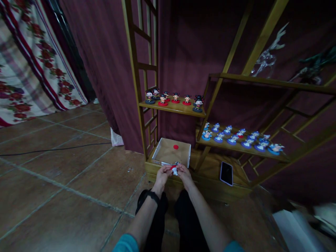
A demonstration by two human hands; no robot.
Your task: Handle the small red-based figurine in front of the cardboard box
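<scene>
Where both hands (173, 172) meet, a small figurine (175, 168) pinched between.

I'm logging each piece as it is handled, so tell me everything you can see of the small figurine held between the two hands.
The figurine is tiny, with a dark head, a white body and a red part on its left side. It looks like moulded plastic, though it is too small to be sure. It is pinched between the left hand and the right hand, both closed on it in one grip, just in front of the near edge of the shallow cardboard box. Its tilt cannot be told.
</scene>
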